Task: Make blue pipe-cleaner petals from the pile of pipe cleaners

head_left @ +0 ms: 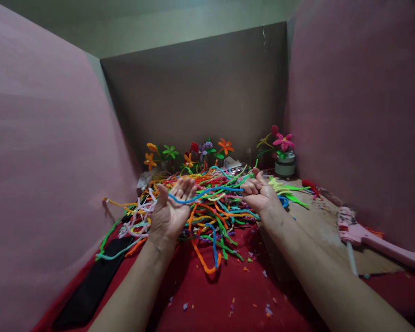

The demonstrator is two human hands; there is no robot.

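1. Black slab [86, 290]: near left corner of worktop [207, 309].
2. Pink glue gun [376, 242]: right edge.
3. Left hand [171, 212]: palm up, thumb and fingers apart, blue stem [221, 187] across it.
4. Right hand [261, 193]: clamped on blue stem, above mid-worktop.
5. Fuzzy flowers [225, 146]: far edge.

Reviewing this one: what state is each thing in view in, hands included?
Left hand: open, palm up
Right hand: fingers curled shut on the blue fuzzy stem
Blue fuzzy stem: gently curved, stretching between both hands
Stem pile: loose, tangled
Pink flower: petals spread
Flower pot: upright
Pink glue gun: lying down; whether it's on, can't tell
Black slab: lying flat
Scraps: scattered
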